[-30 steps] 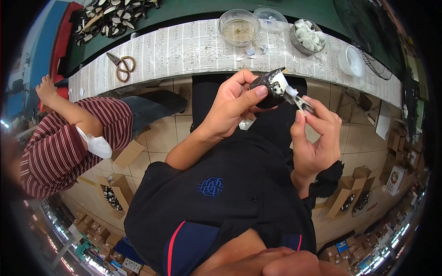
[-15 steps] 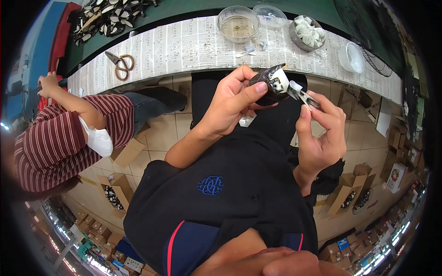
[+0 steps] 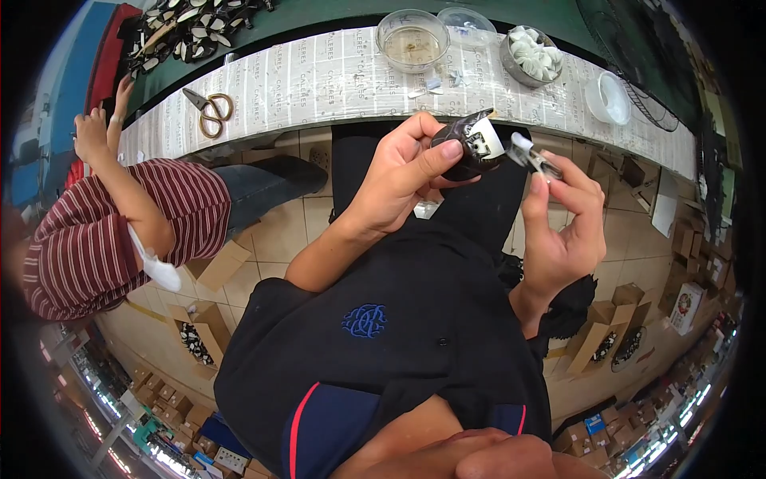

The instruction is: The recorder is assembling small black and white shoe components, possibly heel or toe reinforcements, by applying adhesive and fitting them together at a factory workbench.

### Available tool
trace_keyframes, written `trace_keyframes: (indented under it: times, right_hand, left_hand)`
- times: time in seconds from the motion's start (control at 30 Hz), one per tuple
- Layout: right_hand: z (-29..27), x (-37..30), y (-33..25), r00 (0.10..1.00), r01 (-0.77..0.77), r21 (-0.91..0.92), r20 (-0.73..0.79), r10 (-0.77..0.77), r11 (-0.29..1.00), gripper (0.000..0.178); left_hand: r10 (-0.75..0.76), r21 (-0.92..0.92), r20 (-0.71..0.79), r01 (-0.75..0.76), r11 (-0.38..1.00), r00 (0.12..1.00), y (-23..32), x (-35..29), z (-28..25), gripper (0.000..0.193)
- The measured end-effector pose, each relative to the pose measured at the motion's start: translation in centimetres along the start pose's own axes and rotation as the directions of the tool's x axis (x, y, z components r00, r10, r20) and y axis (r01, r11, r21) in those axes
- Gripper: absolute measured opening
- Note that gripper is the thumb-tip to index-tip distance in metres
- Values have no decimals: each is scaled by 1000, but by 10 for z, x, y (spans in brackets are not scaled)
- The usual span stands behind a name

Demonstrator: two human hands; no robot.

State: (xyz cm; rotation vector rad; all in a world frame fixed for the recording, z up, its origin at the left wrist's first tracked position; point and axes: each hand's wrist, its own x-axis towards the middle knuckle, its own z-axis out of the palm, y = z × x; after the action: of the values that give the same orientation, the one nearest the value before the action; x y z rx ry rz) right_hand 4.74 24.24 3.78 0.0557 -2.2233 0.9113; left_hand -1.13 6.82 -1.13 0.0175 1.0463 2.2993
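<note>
My left hand is closed around a glossy black shoe piece, thumb on top. A white patch with a dark printed design shows on the piece's right side. In my right hand, a small metal clip is pinched between thumb and fingers. The clip's jaws bear a small white wad, somewhat blurred, a short gap to the right of the shoe piece. Both hands are raised in front of the bench's near edge.
On the paper-covered bench are scissors, a clear bowl of liquid, a bowl of white wads and a white plastic cup. Black shoe pieces are heaped at the far left. A person in a striped shirt works at left.
My right hand has drawn the clip and white wad slightly right, away from the shoe piece. My left hand has barely moved. The person at left has raised their arms.
</note>
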Motion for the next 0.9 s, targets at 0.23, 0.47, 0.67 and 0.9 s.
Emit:
trace_keyframes:
  times: [0.23,0.47,0.67,0.9]
  right_hand:
    - [-19,-1,8,919,-53,249,-368,145,967,9]
    - [-47,-11,37,895,-119,364,-363,258,924,13]
    - [-43,-19,50,929,-179,458,-211,302,871,13]
    - [-38,-13,43,966,-121,569,-121,229,813,13]
  left_hand:
    - [73,-246,217,-18,969,973,-4,-3,-5,33]
    - [238,-704,446,174,689,862,-16,-3,-11,58]
    - [295,-755,475,212,620,829,-14,2,-3,39]
    - [298,-726,463,165,667,834,-29,20,-1,38]
